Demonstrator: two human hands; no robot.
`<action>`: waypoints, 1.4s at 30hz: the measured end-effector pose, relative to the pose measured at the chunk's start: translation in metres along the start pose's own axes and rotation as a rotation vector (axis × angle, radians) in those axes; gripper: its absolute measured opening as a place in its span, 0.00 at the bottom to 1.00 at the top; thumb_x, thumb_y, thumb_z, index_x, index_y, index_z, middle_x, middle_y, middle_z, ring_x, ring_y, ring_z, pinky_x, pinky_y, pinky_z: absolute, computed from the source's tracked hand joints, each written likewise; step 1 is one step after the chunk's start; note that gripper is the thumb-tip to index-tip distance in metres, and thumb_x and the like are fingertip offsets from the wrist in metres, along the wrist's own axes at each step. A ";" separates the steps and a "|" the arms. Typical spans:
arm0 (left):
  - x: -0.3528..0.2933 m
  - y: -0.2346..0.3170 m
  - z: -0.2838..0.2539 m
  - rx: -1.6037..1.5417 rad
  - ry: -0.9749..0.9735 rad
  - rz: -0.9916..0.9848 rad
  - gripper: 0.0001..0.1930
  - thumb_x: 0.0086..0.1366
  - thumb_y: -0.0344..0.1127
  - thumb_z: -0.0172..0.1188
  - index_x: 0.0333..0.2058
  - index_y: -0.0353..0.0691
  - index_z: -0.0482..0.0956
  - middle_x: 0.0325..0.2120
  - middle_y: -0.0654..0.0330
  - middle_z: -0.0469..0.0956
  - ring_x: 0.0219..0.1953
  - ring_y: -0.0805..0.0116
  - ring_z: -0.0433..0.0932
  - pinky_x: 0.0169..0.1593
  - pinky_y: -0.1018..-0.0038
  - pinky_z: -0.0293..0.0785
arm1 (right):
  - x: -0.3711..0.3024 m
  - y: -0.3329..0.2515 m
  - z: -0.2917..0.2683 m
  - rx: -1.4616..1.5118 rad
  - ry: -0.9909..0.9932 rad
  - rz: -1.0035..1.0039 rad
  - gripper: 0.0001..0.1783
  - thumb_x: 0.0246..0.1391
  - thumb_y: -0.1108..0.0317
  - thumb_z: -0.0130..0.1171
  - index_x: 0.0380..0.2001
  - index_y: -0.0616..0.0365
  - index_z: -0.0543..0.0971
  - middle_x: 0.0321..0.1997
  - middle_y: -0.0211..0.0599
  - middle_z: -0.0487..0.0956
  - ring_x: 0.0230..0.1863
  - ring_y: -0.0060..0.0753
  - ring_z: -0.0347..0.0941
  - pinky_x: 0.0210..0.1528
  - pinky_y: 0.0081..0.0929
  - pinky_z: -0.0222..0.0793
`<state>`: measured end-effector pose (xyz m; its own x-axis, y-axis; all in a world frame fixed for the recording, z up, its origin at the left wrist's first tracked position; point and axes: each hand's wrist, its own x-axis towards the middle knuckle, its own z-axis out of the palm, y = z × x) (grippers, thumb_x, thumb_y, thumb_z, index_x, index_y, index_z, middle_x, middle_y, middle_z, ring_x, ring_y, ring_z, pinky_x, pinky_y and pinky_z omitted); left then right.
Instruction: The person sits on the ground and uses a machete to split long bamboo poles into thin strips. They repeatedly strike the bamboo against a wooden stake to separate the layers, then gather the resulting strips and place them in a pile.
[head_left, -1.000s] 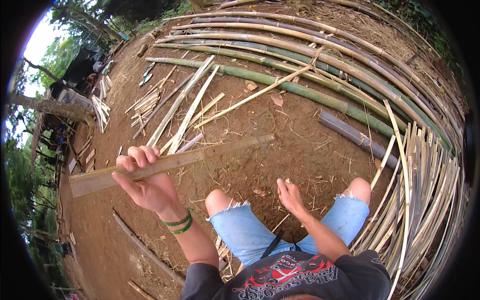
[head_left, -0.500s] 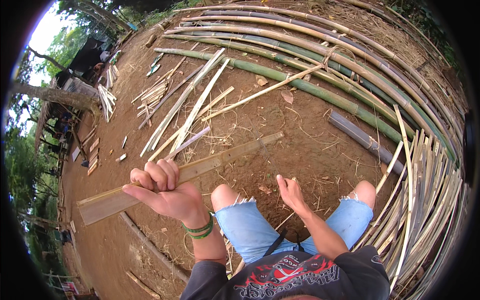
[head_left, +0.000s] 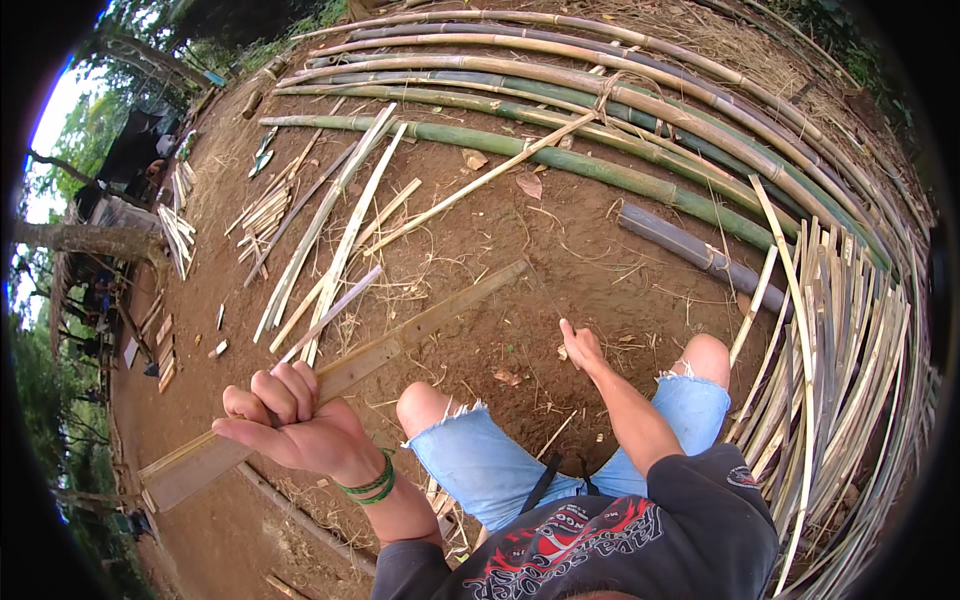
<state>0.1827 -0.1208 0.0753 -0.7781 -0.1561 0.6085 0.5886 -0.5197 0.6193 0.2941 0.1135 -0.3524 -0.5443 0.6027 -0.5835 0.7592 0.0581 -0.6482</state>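
My left hand (head_left: pixel 292 425), with a green cord bracelet at the wrist, is closed around a long flat bamboo slat (head_left: pixel 400 342). The slat slants across in front of me, its wide end low at the left and its narrow end up near the middle. My right hand (head_left: pixel 582 348) is a fist held above the ground between my knees. From it a thin dark blade, seemingly a knife (head_left: pixel 545 290), points up toward the slat's far tip; its handle is hidden in my fingers. Whether blade and slat touch is hard to tell.
Long bamboo poles (head_left: pixel 480 135) lie across the far side, with a short dark bamboo length (head_left: pixel 690 252) nearer. At my right is a big pile of split strips (head_left: pixel 850 340). More pale strips (head_left: pixel 335 225) lie on the dirt ahead left; a thin pole (head_left: pixel 300 515) lies beside me.
The slat's narrow end has swung a little, so it slants more steeply, and its wide end is lower. The blade has come to the slat's far tip. The whole view has shifted slightly.
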 end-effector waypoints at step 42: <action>0.050 -0.016 -0.001 0.033 -0.108 0.151 0.26 0.74 0.62 0.37 0.27 0.45 0.64 0.19 0.64 0.64 0.20 0.73 0.66 0.27 0.75 0.68 | -0.106 -0.026 -0.004 0.511 -0.038 -0.195 0.34 0.66 0.43 0.47 0.17 0.61 0.73 0.13 0.34 0.71 0.17 0.28 0.68 0.23 0.33 0.63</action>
<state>0.1342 -0.1206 0.0950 -0.6531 -0.1385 0.7445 0.7052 -0.4694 0.5313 0.3337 0.0513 -0.2711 -0.6772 0.5897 -0.4401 0.3782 -0.2340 -0.8956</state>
